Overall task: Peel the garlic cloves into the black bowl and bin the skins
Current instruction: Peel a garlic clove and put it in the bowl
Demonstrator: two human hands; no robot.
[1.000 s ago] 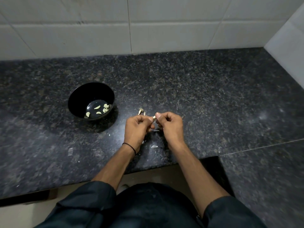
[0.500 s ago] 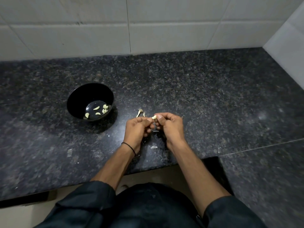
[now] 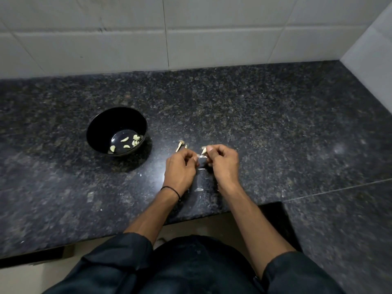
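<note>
The garlic clove sits at the tips of the right hand, pinched between thumb and curled fingers just above the counter. The left hand, fingers curled too, pinches a thin papery strip of skin that stretches across to the clove. The counter is glossy dark speckled stone. Left of the hands stands one round black bowl, shiny inside, holding about six pale curved peeled cloves; some are clustered too closely to count exactly. One dry stem piece lies beyond the left hand, and two pale skin flakes lie between the wrists.
</note>
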